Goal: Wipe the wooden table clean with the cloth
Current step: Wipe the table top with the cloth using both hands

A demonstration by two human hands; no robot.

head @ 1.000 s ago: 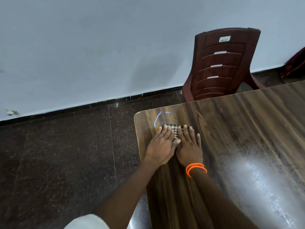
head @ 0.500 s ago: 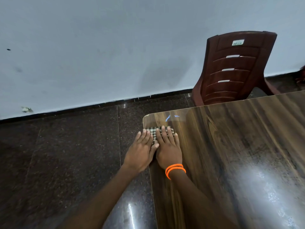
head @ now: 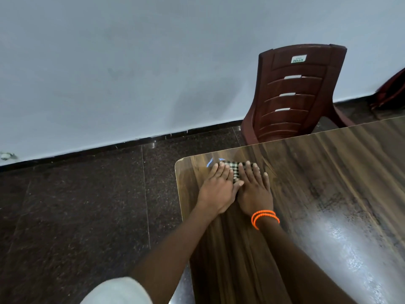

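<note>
A small checked cloth (head: 235, 170) lies flat near the far left corner of the glossy wooden table (head: 317, 194). My left hand (head: 218, 189) and my right hand (head: 254, 190) press on it side by side, palms down, fingers stretched out. Most of the cloth is hidden under them. Orange bands circle my right wrist. A blue mark (head: 210, 162) shows on the wood just beyond my left fingertips.
A dark red plastic chair (head: 295, 93) stands against the table's far edge, backed by a pale wall. Dark stone floor (head: 76, 216) lies left of the table. Part of another reddish object (head: 392, 93) is at the far right.
Half a second ago both hands and the cloth were at the table's left edge; they have slid right along the far edge. The blue mark is now partly reached by the cloth.
</note>
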